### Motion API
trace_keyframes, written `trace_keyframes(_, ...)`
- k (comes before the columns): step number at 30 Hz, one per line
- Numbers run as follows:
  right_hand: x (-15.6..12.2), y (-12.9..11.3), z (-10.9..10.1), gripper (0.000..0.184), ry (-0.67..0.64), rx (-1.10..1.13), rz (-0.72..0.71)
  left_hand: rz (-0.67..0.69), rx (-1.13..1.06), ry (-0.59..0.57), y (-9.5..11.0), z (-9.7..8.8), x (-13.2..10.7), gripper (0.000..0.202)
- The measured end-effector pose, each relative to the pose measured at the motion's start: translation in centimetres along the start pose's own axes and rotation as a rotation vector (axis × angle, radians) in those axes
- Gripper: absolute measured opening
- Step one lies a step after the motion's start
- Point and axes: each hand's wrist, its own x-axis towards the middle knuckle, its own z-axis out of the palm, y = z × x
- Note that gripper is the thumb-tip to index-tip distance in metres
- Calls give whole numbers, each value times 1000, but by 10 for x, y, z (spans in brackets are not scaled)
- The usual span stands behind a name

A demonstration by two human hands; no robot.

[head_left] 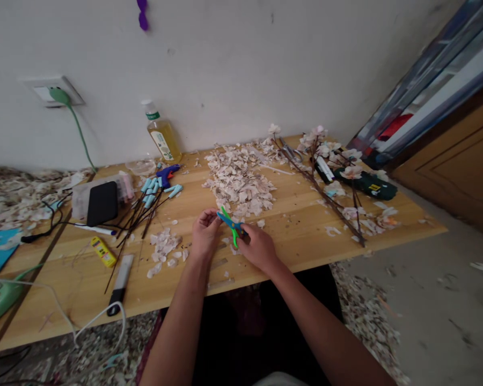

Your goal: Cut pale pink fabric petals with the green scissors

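Note:
Above the table's front edge, my right hand (260,247) grips a pair of blue and green scissors (235,230). Their blades reach left to the fingertips of my left hand (206,233), which are pinched together. Whatever the left fingers hold is too small or hidden to make out. Just behind both hands lies a large heap of pale pinkish, petal-like flakes (241,179). A smaller pile of similar flakes (164,244) is left of my left hand.
Leftward are a yellow box (103,252), a black-handled blade tool (121,284), dark sticks with light-blue pieces (148,195), a blue glue gun (168,174) and a black phone (102,203). A bottle (163,136) stands by the wall. Blossom branches (322,187) lie right.

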Motion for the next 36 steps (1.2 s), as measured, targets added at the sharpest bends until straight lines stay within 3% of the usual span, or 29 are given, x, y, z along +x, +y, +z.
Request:
trace_keyframes(29, 0, 3, 3, 18, 12, 7, -6, -80, -230, 51, 9, 7, -1, 34)
trace_keyframes(32, 3, 5, 6, 19, 77, 141, 21, -92, -234, 83, 11, 9, 1, 34)
trace_keyframes(36, 6, 11, 6, 21, 310, 566, 137, -82, -215, 125, 6, 6, 5, 35)
